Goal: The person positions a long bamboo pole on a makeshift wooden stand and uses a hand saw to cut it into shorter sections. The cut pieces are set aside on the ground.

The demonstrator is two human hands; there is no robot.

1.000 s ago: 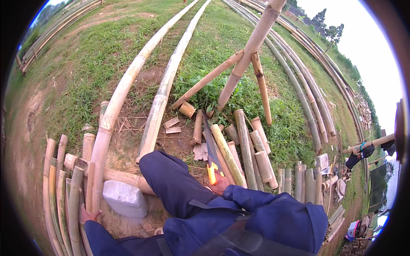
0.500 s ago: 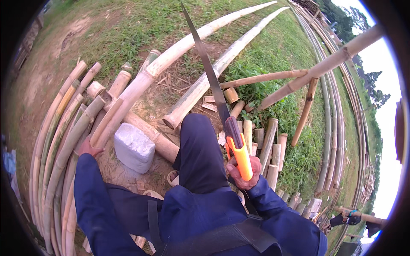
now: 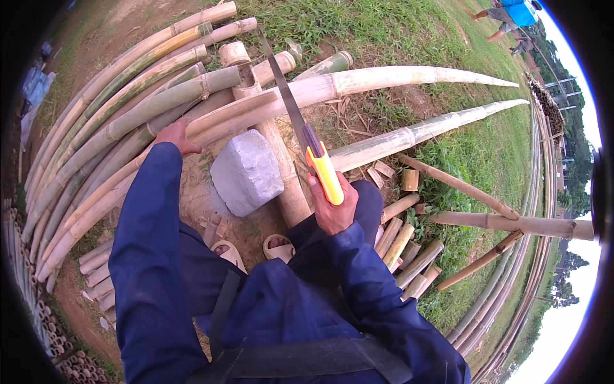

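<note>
My right hand [image 3: 337, 208] is closed round the orange handle of a handsaw [image 3: 288, 86]. The saw's long dark blade points up and to the left, crossing over a thick pale bamboo pole [image 3: 384, 77]; whether it touches the pole I cannot tell. Out to the left, my left hand [image 3: 177, 137] grips a thinner bamboo pole [image 3: 236, 110] that lies along the thick one. Its fingers are partly hidden. Under the poles runs a bamboo crosspiece [image 3: 284, 169], with a pale stone block [image 3: 246, 173] beside it, in front of my knees.
Several bamboo poles [image 3: 128, 121] are bundled at the left. Cut bamboo pieces [image 3: 409, 253] lie right of my knee, near a propped bamboo frame [image 3: 511, 224]. Another long pole [image 3: 422, 134] stretches over the grass. A person [image 3: 511, 16] is at the far right.
My view has turned right, so the poles appear swung clockwise. My right hand has brought the saw left, its blade now over the thick pole. My left hand stays on the bamboo.
</note>
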